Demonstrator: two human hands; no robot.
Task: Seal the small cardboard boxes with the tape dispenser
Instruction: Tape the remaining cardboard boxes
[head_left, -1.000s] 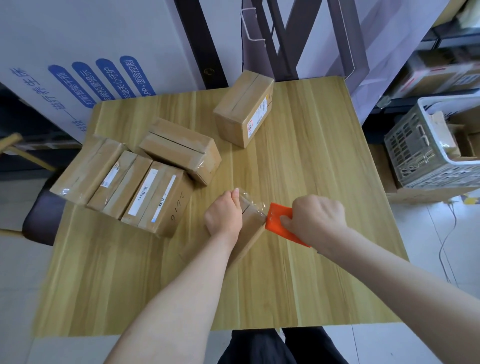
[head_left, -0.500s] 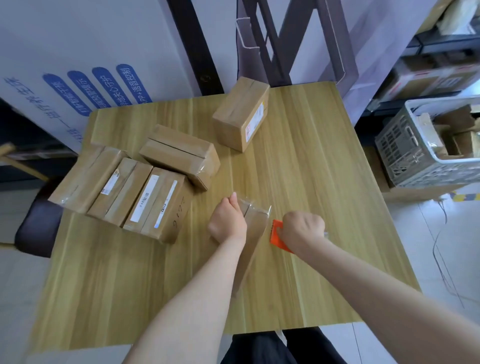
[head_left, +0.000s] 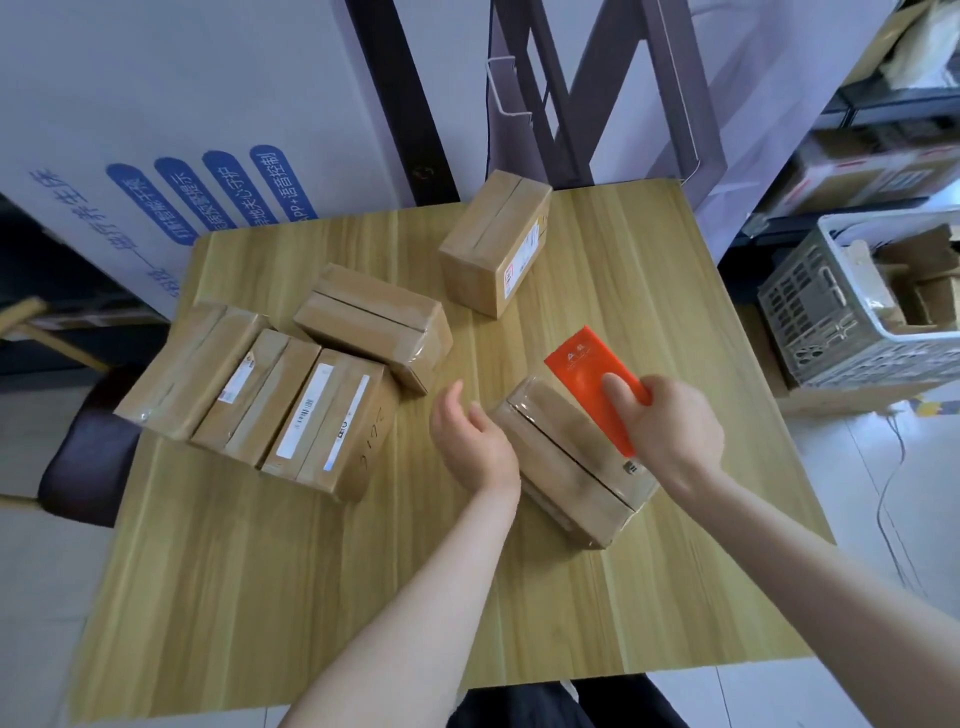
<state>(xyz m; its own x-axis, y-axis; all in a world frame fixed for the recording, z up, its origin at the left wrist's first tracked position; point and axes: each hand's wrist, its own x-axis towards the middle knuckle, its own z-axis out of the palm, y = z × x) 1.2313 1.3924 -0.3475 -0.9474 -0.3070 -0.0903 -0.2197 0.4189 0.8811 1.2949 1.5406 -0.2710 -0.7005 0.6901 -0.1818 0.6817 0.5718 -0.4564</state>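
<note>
Toward three o'clock, mid-seal: right hand (head_left: 670, 436) grips orange plastic tape dispenser (head_left: 587, 374) over brown cardboard box (head_left: 566, 467); slack left hand (head_left: 470, 441) should steady it.

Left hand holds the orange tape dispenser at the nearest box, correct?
No. The head view shows the right hand holding the orange tape dispenser at the nearest box; the left hand is open beside the box.

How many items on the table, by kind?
boxes: 6
dispenser: 1
Total: 7
</note>
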